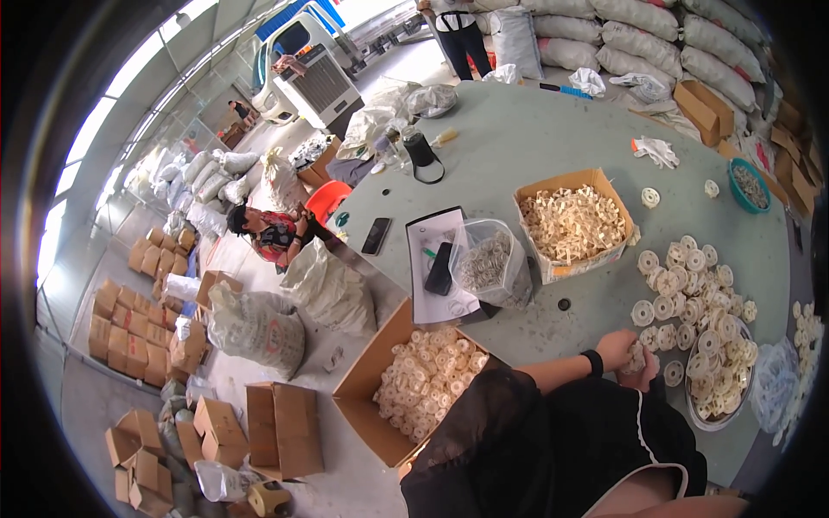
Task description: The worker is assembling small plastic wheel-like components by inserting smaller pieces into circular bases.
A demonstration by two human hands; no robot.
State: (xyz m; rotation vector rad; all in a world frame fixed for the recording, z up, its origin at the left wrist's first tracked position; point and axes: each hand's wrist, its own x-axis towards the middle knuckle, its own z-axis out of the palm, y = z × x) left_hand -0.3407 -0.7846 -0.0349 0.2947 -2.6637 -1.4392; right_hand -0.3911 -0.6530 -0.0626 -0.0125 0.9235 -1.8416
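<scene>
My left hand (614, 349), with a black band at the wrist, is closed at the near table edge. Right against it my right hand (641, 376) is closed too. Between them shows a pale plastic part (636, 356), mostly covered by my fingers. Just beyond and to the right lies a loose pile of cream, round, spool-like plastic parts (681, 283). More of them heap over a round metal bowl (710, 425) at my right. One single round part (673, 373) lies flat beside my right hand.
On the green table (492, 155) stand a carton of small cream pieces (574, 220), a clear tub of metal bits (490, 263), a phone (376, 236) and a black flask (420, 155). An open carton of round parts (423, 380) sits left. A seated person (275, 235) is beyond.
</scene>
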